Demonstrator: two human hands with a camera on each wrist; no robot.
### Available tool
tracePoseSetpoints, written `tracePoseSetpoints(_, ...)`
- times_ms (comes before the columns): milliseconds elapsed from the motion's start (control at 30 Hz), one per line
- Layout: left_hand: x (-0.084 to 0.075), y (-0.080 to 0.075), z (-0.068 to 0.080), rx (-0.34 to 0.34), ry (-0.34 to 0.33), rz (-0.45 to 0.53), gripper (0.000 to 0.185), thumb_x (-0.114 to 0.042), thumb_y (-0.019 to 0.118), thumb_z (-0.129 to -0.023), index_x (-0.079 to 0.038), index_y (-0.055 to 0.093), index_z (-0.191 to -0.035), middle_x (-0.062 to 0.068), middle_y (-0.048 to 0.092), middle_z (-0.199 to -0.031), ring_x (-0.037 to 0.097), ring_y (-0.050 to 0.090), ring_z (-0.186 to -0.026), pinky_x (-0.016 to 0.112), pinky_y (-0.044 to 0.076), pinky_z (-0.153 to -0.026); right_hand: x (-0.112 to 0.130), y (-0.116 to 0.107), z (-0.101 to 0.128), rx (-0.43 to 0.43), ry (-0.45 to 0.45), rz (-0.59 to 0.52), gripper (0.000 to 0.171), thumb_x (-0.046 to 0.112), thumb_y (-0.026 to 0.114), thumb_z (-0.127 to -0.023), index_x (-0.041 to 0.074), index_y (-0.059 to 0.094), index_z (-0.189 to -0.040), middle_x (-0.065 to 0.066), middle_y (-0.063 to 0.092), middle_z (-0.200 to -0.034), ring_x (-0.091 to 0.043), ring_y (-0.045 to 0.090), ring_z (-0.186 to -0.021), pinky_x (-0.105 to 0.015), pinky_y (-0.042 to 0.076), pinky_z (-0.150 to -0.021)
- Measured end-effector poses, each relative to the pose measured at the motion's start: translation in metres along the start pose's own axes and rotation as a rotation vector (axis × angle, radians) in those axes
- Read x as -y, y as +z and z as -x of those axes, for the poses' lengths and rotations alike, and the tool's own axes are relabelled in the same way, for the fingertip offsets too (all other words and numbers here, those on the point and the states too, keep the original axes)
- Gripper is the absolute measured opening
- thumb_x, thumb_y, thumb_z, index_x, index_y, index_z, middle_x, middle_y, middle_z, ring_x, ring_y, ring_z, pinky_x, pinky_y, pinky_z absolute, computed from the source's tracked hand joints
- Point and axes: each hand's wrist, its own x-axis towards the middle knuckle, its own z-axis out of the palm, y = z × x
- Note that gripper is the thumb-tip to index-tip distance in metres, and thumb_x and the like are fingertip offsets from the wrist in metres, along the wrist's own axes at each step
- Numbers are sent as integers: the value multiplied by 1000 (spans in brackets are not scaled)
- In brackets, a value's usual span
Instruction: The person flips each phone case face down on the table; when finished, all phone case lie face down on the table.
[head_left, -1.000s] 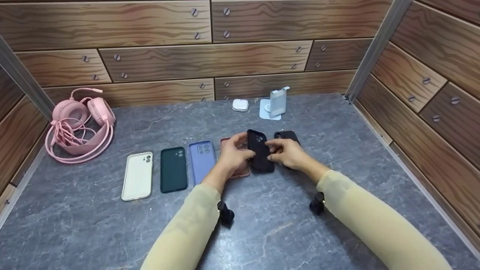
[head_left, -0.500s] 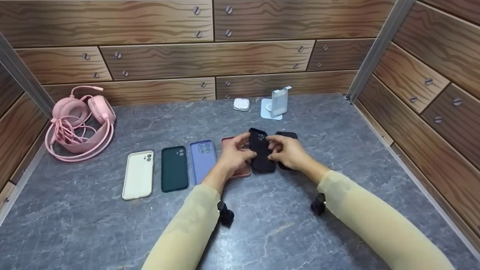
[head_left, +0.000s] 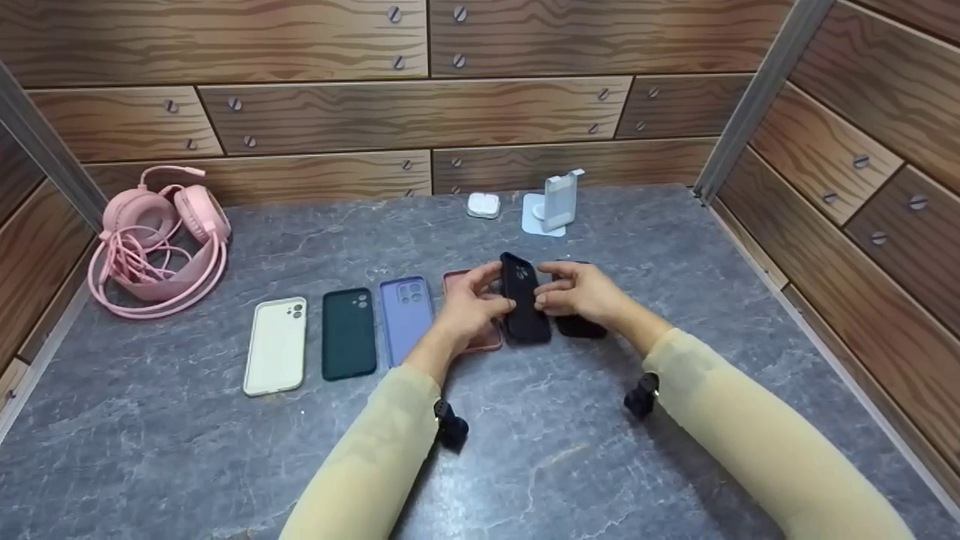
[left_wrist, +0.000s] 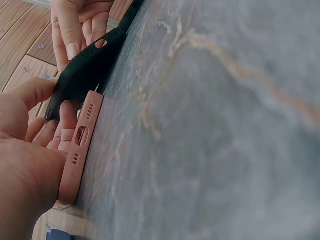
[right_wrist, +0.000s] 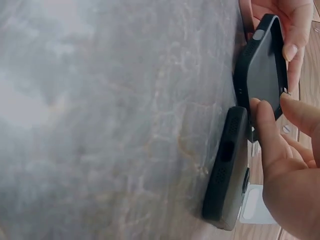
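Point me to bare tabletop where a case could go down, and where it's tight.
Free: the near tabletop in front of the case row; the strip between the pink headphones and the white earbud case. Tight: around the black case both hands grip, wedged between the pink case and another black case.

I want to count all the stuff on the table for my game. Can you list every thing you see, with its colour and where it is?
black phone case: 1, black, lifted at its far end, held between both hands
second black case: 1, black, flat on the table under the right hand
pink case: 1, dusty pink, flat under the left hand
lilac case: 1, lilac, left of the pink one
dark green case: 1, dark green, left of the lilac one
cream case: 1, cream, left end of the row
headphones: 1, pink, corded, far left
small box: 1, white, at the back
stand: 1, pale blue-white, at the back
table: 1, grey marbled
left hand: 1, fingers on the black phone case
right hand: 1, fingers on the black phone case
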Motion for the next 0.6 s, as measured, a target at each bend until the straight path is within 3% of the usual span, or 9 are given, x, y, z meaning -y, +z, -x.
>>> tracePoseSetpoints(167,-4,0,1,24,13,24,71,6,71,-81,-7,45,-145,12,51,-141,32,62,-107,31,52,-85,3,-3,-1,33,46,-44,68,6,66,-92,-1,30,-150,-32,57,-125,-40,63,-107,-42,53,-87)
tracePoseSetpoints(333,-6,1,0,50,19,5,69,0,74,-82,-12,47,-145,7,51,-142,27,63,-104,32,53,-83,5,-4,0,60,76,-103,70,18,67,-93,2,30,-151,-31,55,-127,-41,61,-111,-42,52,-89)
tracePoseSetpoints(600,-13,5,2,112,14,-11,74,-8,78,-83,-15,43,-147,2,47,-146,22,64,-105,38,54,-80,4,-8,2,86,97,-182,68,16,66,-94,5,31,-151,-27,57,-122,-37,63,-107,-44,51,-91)
